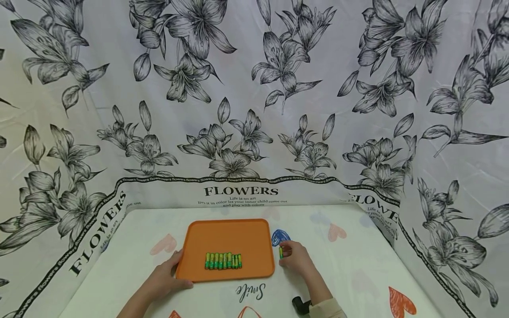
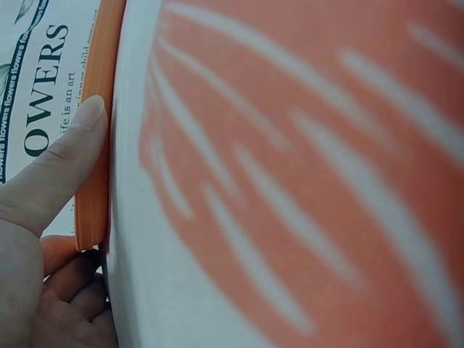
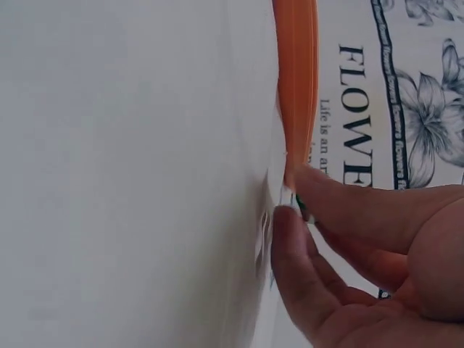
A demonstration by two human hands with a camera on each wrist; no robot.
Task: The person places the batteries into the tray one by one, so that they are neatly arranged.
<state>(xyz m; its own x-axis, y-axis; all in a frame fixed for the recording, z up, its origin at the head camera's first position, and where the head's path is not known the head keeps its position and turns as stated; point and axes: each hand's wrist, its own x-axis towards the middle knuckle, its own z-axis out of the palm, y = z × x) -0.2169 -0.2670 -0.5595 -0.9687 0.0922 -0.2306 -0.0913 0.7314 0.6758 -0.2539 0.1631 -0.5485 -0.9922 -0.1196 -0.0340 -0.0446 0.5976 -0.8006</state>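
An orange tray point(image 1: 228, 238) lies on the table with a row of green-and-yellow batteries point(image 1: 222, 260) side by side in its front half. The batteries at the row's right end look thinner. My left hand point(image 1: 165, 276) holds the tray's front left corner; in the left wrist view the thumb point(image 2: 83, 130) lies against the rim and the other fingers bend around the corner. Just off the tray's right side, my right hand point(image 1: 296, 258) pinches a small green-and-yellow battery point(image 1: 281, 252) upright between thumb and fingers. In the right wrist view the fingertips mostly cover this battery.
A black object point(image 1: 300, 305) lies beside the right wrist, partly hidden by the sleeve. The white tablecloth point(image 1: 358, 269) carries printed hearts and words. Flower-printed curtain point(image 1: 238, 132) hangs behind the table and along both sides.
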